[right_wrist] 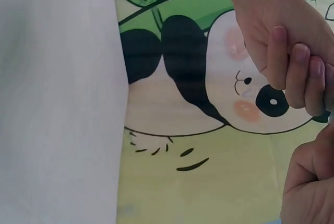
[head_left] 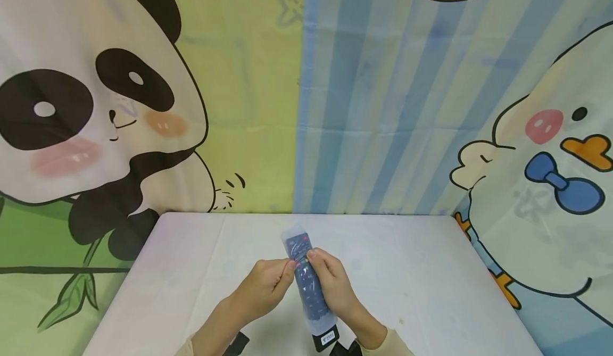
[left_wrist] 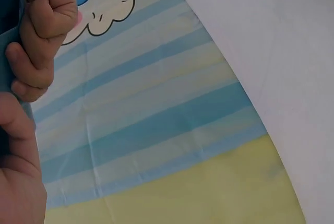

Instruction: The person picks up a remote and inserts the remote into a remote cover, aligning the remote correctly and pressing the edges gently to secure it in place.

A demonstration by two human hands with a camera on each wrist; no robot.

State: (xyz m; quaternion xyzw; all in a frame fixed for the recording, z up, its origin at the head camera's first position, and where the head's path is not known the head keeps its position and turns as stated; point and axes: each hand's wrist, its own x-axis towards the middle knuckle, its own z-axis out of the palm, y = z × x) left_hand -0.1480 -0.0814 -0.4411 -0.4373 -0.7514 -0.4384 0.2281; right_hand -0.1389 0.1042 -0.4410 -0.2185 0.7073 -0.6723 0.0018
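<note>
A dark blue remote control (head_left: pixel 311 292) in a clear plastic sleeve is held up over the white table, tilted with its upper end to the left. Small coloured buttons show near its top. Its lower end is black with a white label. My left hand (head_left: pixel 268 289) pinches at the sleeve's left edge, thumb and forefinger together. From the other side my right hand (head_left: pixel 335 287) grips the remote, thumb on its face. In the left wrist view the right hand's curled fingers (left_wrist: pixel 47 36) show behind it; in the right wrist view the left hand (right_wrist: pixel 297 67) has its fingers curled.
The white table (head_left: pixel 407 271) reaches back to a cloth backdrop with a panda (head_left: pixel 167 180) on the left, blue stripes (head_left: pixel 364 106) in the middle and a white cartoon bird (head_left: pixel 541 239) on the right. Black pieces (head_left: pixel 237 344) sit by the wrists.
</note>
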